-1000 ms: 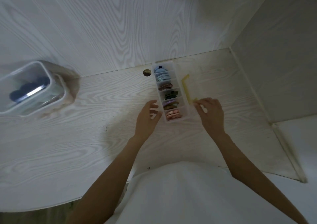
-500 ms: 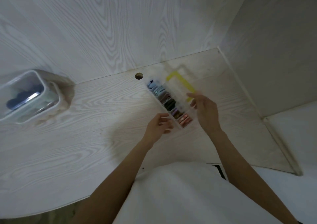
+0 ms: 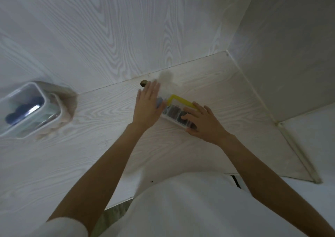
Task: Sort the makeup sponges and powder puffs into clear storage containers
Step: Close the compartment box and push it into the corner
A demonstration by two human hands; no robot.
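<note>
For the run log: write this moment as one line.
stage: closing lid | long clear compartment box with yellow-edged lid: on white wood-grain desk | left hand: flat on far end | right hand: flat on near end

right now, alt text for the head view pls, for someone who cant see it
Both hands lie flat with straight fingers on a long clear compartment box with a yellow-edged lid: left hand on its far end, right hand on its near end. A larger clear container sits far left on the pale wood desk.

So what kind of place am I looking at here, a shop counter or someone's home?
Probably a home desk or vanity nook: a pale wood-grain desk set into a corner, a cable hole at its back edge, and a clear divided organiser under both hands.
</note>
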